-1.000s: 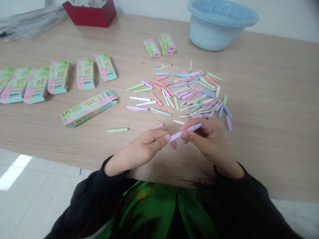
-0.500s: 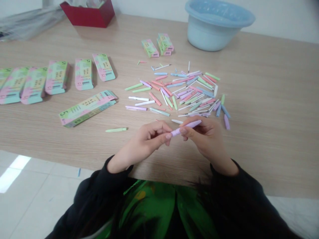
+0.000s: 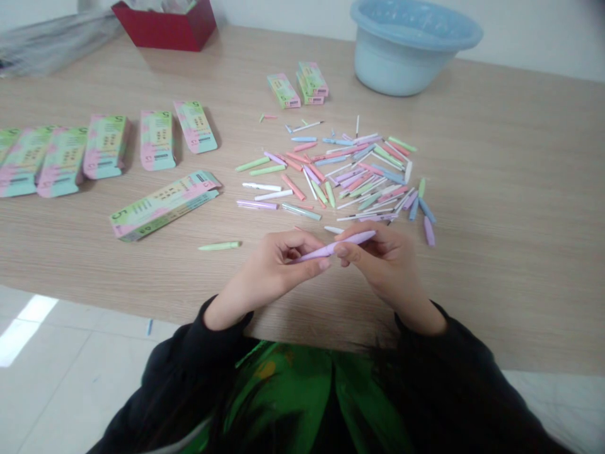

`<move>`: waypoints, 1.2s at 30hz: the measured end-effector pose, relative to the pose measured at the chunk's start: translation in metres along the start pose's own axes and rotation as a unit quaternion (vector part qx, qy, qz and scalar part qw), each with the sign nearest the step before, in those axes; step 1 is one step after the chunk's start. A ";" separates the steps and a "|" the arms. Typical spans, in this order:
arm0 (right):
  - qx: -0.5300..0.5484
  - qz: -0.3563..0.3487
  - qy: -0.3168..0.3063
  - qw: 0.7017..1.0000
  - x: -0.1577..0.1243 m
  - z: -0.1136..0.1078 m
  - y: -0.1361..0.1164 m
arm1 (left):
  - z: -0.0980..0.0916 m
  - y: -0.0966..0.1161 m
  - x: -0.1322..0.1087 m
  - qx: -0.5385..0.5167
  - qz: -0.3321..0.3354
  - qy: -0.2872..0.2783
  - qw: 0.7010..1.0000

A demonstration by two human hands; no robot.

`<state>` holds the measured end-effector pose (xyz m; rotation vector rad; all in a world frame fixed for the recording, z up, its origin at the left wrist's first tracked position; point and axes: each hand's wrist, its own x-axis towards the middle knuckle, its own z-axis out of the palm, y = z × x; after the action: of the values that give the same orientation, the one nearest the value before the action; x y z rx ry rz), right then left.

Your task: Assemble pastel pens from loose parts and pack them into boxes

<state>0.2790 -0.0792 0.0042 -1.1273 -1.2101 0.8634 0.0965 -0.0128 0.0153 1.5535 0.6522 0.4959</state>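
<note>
Both my hands hold one purple pen (image 3: 336, 246) just above the near edge of the wooden table (image 3: 496, 252). My left hand (image 3: 278, 265) pinches its left end, fingers closed. My right hand (image 3: 378, 255) grips its right part, fingers curled round it. Just beyond my hands lies a spread pile of pastel pen parts (image 3: 359, 173): barrels, caps and thin white refills in pink, green, blue and purple. A single green pen piece (image 3: 218, 246) lies to the left of my left hand.
A long pastel pen box (image 3: 163, 205) lies left of the pile, and several more boxes (image 3: 104, 151) sit in a row further left. Three small boxes (image 3: 300, 85) stand behind the pile. A light blue basin (image 3: 411, 44) and a red bin (image 3: 165, 25) are at the back.
My hands have come closer together and the purple pen now reaches further into my left hand; the pink piece seen under it earlier is hidden.
</note>
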 end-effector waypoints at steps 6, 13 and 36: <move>-0.037 -0.003 -0.019 0.999 -0.003 -0.001 0.001 | -0.009 -0.006 -0.006 -0.095 -0.084 -0.149 0.981; -0.023 -0.001 0.022 0.999 -0.002 0.001 -0.001 | -0.002 -0.002 -0.003 0.025 0.012 0.044 0.999; -0.113 -0.022 0.101 0.988 -0.004 -0.009 -0.003 | -0.096 -0.001 -0.020 0.437 0.085 0.302 0.843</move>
<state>0.2874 -0.0854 0.0058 -1.3317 -1.1792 0.5735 0.0184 0.0452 0.0247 2.3510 1.3636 0.9210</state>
